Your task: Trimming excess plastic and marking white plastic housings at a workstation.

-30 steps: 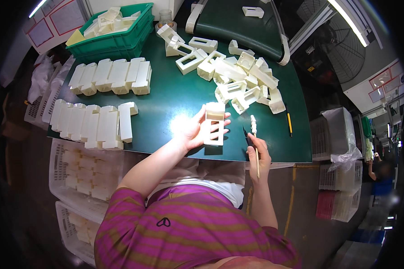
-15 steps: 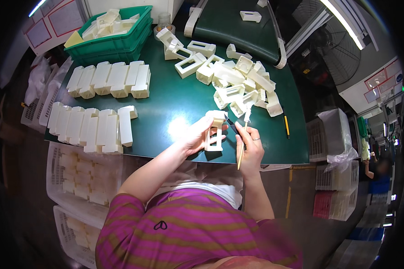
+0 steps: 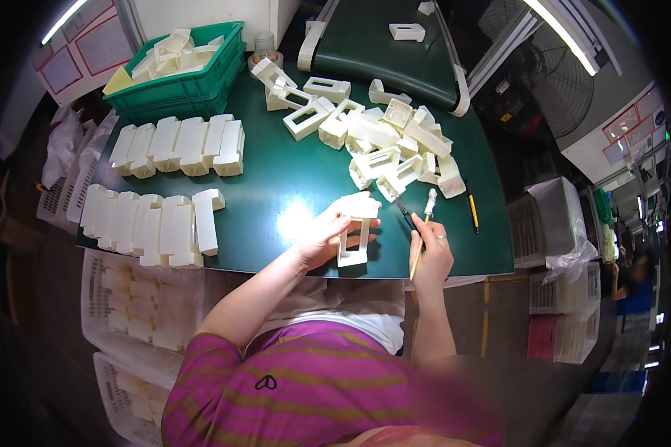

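2 hands: left (image 3: 322, 237) fingers grip cream rectangular frame (image 3: 354, 237), right (image 3: 430, 253) fingers clasp brush (image 3: 422, 231).

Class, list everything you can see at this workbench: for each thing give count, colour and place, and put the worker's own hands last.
Table: one, dark green, centre.
Loose frames: a pile too tangled to count, cream, far right of the table.
Stacked frames: two neat rows, cream, left of the table.
Crate: one, green, holding cream parts, far left corner.
Conveyor: one, dark green, beyond the table, carrying one cream part.
Pencil: one, yellow, right edge of the table.
Baskets: several, white, on the floor at left and right.
Held frame: one, cream, near edge of the table.
Tool: one thin stick, pale.
Left hand: grips the held frame.
Right hand: grips the tool.
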Demonstrator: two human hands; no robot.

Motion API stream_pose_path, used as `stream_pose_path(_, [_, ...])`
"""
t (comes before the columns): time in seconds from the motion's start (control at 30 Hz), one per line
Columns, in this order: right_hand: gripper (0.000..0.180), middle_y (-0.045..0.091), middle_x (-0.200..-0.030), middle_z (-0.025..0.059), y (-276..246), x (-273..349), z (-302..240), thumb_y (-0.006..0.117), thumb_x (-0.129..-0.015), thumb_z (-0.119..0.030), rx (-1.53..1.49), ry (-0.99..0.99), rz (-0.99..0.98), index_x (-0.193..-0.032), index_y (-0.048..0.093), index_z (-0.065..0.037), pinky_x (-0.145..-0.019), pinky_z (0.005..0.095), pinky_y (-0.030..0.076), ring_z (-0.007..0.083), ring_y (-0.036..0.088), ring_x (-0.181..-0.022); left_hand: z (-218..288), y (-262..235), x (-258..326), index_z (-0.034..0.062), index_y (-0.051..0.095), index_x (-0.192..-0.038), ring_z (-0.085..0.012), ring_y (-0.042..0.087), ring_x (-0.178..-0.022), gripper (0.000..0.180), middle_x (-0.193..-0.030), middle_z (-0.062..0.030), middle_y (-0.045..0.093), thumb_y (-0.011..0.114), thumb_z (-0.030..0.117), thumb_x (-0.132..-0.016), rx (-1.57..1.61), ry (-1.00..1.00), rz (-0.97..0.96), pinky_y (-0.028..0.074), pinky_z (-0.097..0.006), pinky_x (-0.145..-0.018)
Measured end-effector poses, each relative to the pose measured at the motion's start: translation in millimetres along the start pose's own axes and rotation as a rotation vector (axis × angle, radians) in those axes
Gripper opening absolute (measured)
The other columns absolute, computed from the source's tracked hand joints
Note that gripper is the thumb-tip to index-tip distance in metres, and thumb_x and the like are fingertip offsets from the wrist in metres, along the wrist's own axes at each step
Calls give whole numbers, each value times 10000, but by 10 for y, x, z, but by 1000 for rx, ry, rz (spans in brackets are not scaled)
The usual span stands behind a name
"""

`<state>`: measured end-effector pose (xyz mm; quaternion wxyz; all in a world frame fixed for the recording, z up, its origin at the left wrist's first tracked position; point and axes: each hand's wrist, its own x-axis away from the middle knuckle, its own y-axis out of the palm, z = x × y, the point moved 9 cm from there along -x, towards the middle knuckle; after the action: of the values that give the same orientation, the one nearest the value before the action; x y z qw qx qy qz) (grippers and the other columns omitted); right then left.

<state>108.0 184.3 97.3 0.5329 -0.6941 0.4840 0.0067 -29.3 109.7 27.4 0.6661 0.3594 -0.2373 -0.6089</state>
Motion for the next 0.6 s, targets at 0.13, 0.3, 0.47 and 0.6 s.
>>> stream_pose_path(0.13, [173,575,-875,72,-77,27,132,517,-877,-125,-495,101,68,-983,634,-54,-576,225,409,134,524,-659,122,33,-35,78,272,-1340,-240,479,-1126,685,-1285,-163,437,647,260,-797,-264,178,-28,399,-387,-941])
stream_pose_path(0.3, [226,598,-840,142,-70,179,93,401,-933,-176,-1266,239,86,-937,526,13,-531,180,370,88,472,-583,176,88,65,67,351,-1296,-138,462,-1100,581,-1158,-82,501,578,28,-762,-589,418,-51,367,-294,-947])
stream_pose_path(0.47, [277,592,-764,145,-59,387,-365,440,-929,-281,-1061,-70,11,-866,489,-16,-558,223,404,129,498,-607,149,-29,39,43,395,-1238,-111,509,-1007,516,-1072,-46,525,606,-6,-770,-595,342,106,416,-264,-877])
stream_pose_path(0.6, [235,613,-715,124,-25,493,-535,461,-923,-242,-870,-326,4,-817,513,-38,-536,259,429,150,533,-572,110,-103,37,39,427,-1160,-97,522,-924,374,-1009,-37,528,571,27,-815,-565,359,126,437,-255,-818])
